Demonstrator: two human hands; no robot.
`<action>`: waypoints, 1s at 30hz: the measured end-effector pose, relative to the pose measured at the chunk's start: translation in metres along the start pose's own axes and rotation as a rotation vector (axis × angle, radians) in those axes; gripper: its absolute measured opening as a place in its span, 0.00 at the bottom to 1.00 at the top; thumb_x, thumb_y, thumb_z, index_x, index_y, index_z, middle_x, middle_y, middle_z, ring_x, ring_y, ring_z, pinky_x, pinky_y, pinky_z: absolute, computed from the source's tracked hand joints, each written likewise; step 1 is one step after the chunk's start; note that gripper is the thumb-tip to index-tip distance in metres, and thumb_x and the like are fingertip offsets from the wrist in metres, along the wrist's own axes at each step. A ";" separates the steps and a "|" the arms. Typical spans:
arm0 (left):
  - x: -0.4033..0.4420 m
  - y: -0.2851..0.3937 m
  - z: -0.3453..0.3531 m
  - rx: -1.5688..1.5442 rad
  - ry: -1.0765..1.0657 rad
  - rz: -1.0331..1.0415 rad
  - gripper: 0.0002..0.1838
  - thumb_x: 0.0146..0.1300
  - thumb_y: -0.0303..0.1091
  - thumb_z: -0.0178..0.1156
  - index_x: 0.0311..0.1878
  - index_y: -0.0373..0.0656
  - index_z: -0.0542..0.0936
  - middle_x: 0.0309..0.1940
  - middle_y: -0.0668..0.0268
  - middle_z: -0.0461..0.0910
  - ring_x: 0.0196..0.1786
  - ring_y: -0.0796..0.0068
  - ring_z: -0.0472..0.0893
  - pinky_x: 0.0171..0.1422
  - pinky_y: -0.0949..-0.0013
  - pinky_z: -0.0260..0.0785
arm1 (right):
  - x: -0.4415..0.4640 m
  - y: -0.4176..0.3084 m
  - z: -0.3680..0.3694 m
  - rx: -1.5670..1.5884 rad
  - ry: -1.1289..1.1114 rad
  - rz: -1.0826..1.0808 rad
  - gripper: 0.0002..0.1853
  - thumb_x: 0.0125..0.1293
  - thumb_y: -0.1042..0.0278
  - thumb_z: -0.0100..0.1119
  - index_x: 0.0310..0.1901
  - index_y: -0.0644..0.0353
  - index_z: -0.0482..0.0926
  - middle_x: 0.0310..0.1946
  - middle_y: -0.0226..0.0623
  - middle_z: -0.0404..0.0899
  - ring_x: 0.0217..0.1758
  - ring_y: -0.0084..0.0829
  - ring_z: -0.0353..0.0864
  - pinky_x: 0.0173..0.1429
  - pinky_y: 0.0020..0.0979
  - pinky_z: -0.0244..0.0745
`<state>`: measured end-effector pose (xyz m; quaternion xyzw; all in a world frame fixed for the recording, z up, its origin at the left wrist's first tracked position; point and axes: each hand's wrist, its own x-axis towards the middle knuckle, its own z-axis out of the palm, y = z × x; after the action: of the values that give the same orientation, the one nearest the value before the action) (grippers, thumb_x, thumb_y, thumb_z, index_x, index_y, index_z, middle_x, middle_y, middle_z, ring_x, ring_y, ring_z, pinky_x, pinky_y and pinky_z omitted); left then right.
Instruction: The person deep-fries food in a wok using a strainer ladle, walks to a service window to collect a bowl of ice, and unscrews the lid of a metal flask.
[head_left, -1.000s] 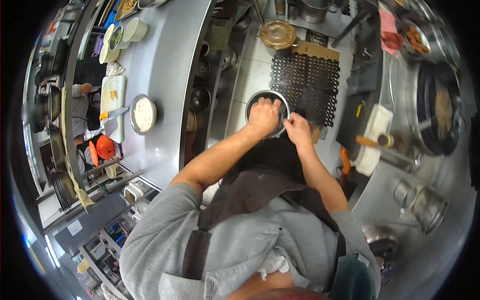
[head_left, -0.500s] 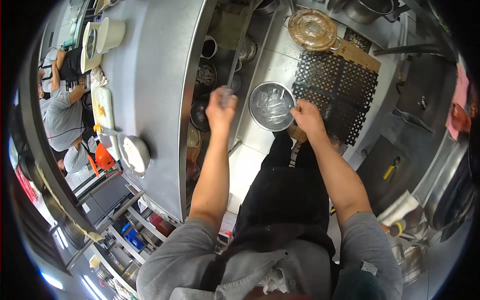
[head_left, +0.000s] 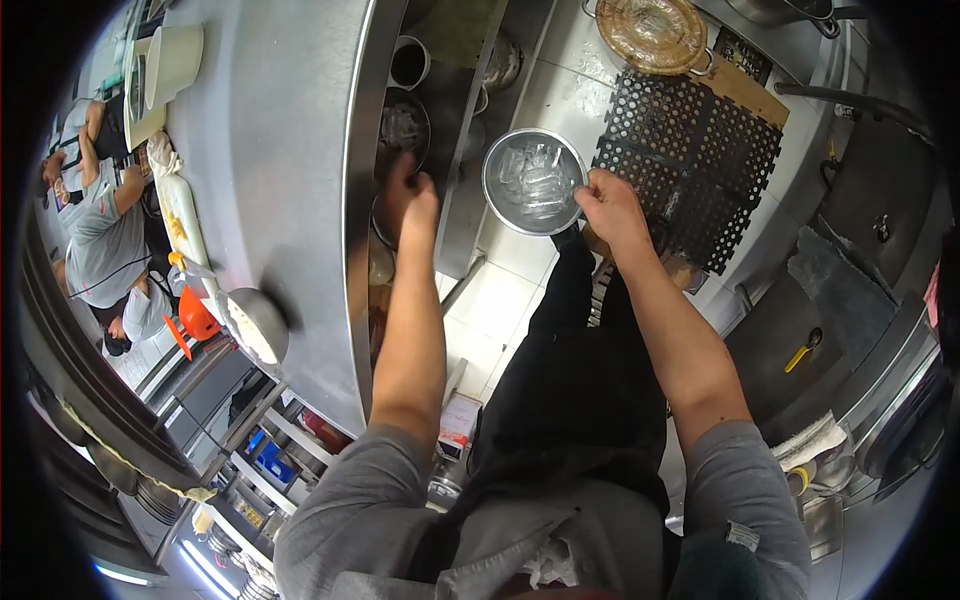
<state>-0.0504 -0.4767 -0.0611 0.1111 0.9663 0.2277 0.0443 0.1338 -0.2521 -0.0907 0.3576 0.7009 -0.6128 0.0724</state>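
Observation:
My right hand (head_left: 612, 205) grips the rim of a round metal bowl (head_left: 500, 215). Inside lie several clear, glassy pieces (head_left: 540, 185); I cannot make out whether they are ice or small containers. My left hand (head_left: 410, 200) is over the shelf under the steel counter, just below a dark round bowl (head_left: 424, 150) that also has clear pieces (head_left: 400, 125) in it. Its fingers are blurred by motion, so what they hold, if anything, does not show.
The steel counter (head_left: 270, 130) runs along my left, with a bowl of white contents (head_left: 250, 330) on it. A black perforated mat (head_left: 690, 160) and a wrapped pot (head_left: 655, 35) are on the floor ahead. Sinks (head_left: 780, 340) stand right. Other people (head_left: 110, 230) are beyond the counter.
My left hand has moved left, from beside the bowl toward the shelf; a clear piece showed at its fingers before. My right hand and the metal bowl have shifted slightly up and left.

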 end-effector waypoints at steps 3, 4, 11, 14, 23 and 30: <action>-0.040 0.067 -0.006 -0.281 -0.219 0.151 0.10 0.56 0.27 0.59 0.42 0.40 0.81 0.34 0.58 0.82 0.37 0.64 0.83 0.44 0.67 0.74 | -0.003 -0.002 0.003 0.010 0.013 -0.005 0.13 0.51 0.64 0.57 0.25 0.68 0.71 0.23 0.50 0.73 0.27 0.45 0.75 0.35 0.39 0.68; -0.048 0.085 -0.010 -0.176 -0.337 0.205 0.11 0.54 0.28 0.60 0.41 0.40 0.81 0.35 0.56 0.82 0.36 0.59 0.82 0.44 0.66 0.74 | -0.005 -0.003 0.004 0.021 0.016 -0.012 0.13 0.51 0.64 0.57 0.26 0.68 0.71 0.23 0.50 0.74 0.28 0.45 0.75 0.35 0.40 0.68; -0.059 0.116 0.003 0.197 -0.725 0.259 0.20 0.49 0.35 0.63 0.47 0.43 0.80 0.42 0.52 0.80 0.50 0.55 0.78 0.55 0.61 0.69 | -0.018 -0.015 0.009 -0.013 0.004 0.134 0.14 0.54 0.62 0.55 0.27 0.67 0.71 0.23 0.50 0.74 0.29 0.46 0.76 0.36 0.40 0.69; -0.057 0.120 0.012 0.226 -0.803 0.256 0.24 0.50 0.38 0.63 0.52 0.43 0.78 0.40 0.50 0.81 0.47 0.54 0.79 0.54 0.61 0.70 | -0.017 -0.011 0.012 -0.005 0.018 0.082 0.14 0.55 0.61 0.55 0.27 0.66 0.71 0.22 0.49 0.74 0.29 0.46 0.76 0.36 0.41 0.69; -0.058 0.105 0.005 -0.089 -0.722 0.000 0.23 0.50 0.39 0.64 0.51 0.44 0.78 0.38 0.57 0.82 0.43 0.65 0.81 0.50 0.68 0.71 | -0.012 -0.014 0.017 0.045 -0.003 0.099 0.14 0.55 0.60 0.55 0.27 0.66 0.71 0.22 0.49 0.74 0.28 0.46 0.75 0.36 0.41 0.69; -0.026 0.057 -0.019 -0.689 -0.392 -0.427 0.23 0.49 0.34 0.65 0.51 0.40 0.76 0.40 0.65 0.80 0.38 0.79 0.78 0.33 0.77 0.62 | -0.001 -0.003 0.029 0.058 0.011 0.073 0.14 0.56 0.61 0.55 0.26 0.65 0.70 0.19 0.43 0.73 0.24 0.36 0.72 0.32 0.36 0.67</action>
<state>-0.0167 -0.4414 -0.0178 -0.0709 0.8087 0.4967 0.3070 0.1235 -0.2787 -0.0944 0.3881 0.6698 -0.6278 0.0807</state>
